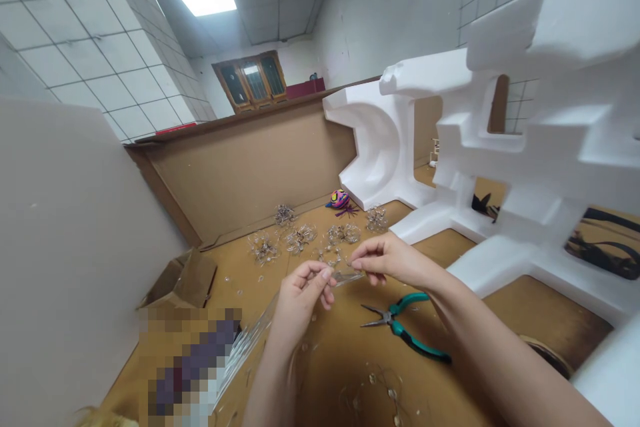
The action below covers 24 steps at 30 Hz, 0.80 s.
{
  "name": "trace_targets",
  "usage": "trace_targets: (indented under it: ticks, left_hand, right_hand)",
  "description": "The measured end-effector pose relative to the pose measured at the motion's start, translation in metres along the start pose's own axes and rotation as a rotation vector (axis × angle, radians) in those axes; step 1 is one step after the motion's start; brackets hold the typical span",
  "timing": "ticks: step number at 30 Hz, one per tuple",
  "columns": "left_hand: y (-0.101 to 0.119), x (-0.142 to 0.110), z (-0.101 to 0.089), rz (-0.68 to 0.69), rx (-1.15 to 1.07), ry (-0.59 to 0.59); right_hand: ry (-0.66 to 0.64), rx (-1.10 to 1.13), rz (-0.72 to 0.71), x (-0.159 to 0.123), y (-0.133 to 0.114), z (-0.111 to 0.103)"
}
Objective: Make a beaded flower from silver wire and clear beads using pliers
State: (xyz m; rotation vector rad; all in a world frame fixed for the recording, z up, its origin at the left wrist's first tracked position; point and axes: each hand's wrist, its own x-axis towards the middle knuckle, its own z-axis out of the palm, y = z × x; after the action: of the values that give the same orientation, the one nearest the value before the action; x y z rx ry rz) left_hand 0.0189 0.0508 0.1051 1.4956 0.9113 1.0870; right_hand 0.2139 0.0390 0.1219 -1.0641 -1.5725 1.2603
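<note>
My left hand (307, 290) is closed in a pinch on clear thin strands (346, 278) that reach across toward the other hand. Facing it, my right hand (384, 259) pinches a thin wire between thumb and forefinger; the fine detail is too small to make out. Just beyond the fingertips lies a small wire piece with loops (327, 255). Needle-nose pliers (386, 317) with teal and black handles lie spread on the cardboard below my right hand. A long bundle of clear strands (245, 341) runs beside my left forearm.
Several tangled wire clusters (300, 237) lie beyond my hands, near a colourful patterned ball-like object (339, 199). A wire string with small round beads (392, 393) lies close to me. White foam packing (380, 147) stands right, a cardboard wall (260, 167) behind, an open small box (187, 280) left.
</note>
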Motion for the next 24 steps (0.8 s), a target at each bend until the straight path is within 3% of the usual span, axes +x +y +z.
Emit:
trace_targets:
  ticks: [8, 15, 19, 24]
  left_hand:
    - [-0.001, -0.003, 0.008, 0.020, 0.120, 0.026]
    - [0.001, -0.009, 0.017, 0.128, 0.281, 0.065]
    - [0.002, -0.011, 0.016, 0.132, 0.214, 0.051]
    - [0.006, -0.010, 0.009, 0.014, 0.042, -0.013]
  right_hand:
    - [0.022, -0.052, 0.013, -0.001, -0.001, 0.007]
    - [-0.037, -0.093, -0.081, -0.002, 0.004, 0.009]
    - [-0.102, -0.015, -0.036, -0.006, -0.002, 0.008]
    - [-0.152, 0.080, -0.017, -0.007, -0.007, 0.010]
